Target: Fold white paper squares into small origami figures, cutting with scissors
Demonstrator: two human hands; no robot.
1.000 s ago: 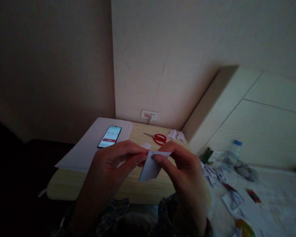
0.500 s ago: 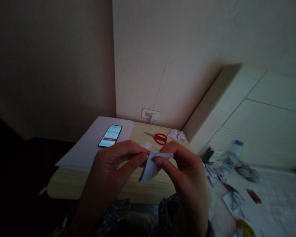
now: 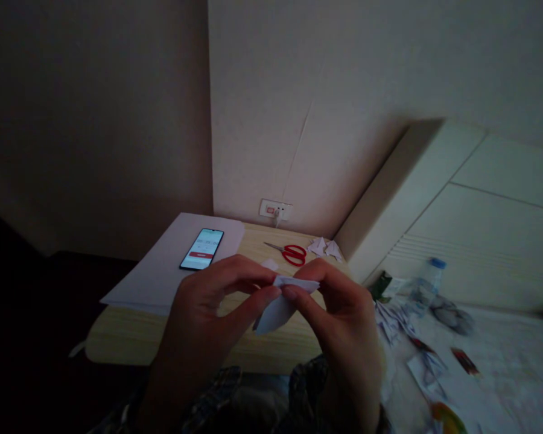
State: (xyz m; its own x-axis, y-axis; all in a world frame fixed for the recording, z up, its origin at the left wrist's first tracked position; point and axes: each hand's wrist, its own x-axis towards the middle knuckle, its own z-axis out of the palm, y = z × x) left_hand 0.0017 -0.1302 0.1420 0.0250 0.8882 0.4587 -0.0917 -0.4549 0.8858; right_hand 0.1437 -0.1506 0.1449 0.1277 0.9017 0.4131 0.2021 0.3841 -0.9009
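A small folded piece of white paper (image 3: 275, 314) is held up over the wooden tabletop (image 3: 131, 343). My left hand (image 3: 217, 307) pinches its upper left edge between thumb and forefinger. On the other side, my right hand (image 3: 339, 313) grips the upper right part, its thumb tip beside the left thumb. Part of the paper is hidden behind the fingers. Behind my hands lie red-handled scissors (image 3: 293, 254) and folded paper shapes (image 3: 317, 246). A white scrap (image 3: 270, 264) shows just beyond my left fingers.
A phone (image 3: 202, 248) with a lit screen rests on a stack of white sheets (image 3: 151, 274). Behind the table is a wall socket (image 3: 276, 209) with a plug. On the bed at right are a bottle (image 3: 429, 280), more folded paper (image 3: 391, 319) and small packets.
My left thumb and forefinger have shifted slightly right along the paper's top edge, closer to my right thumb. The paper has turned a little. My right hand has hardly moved.
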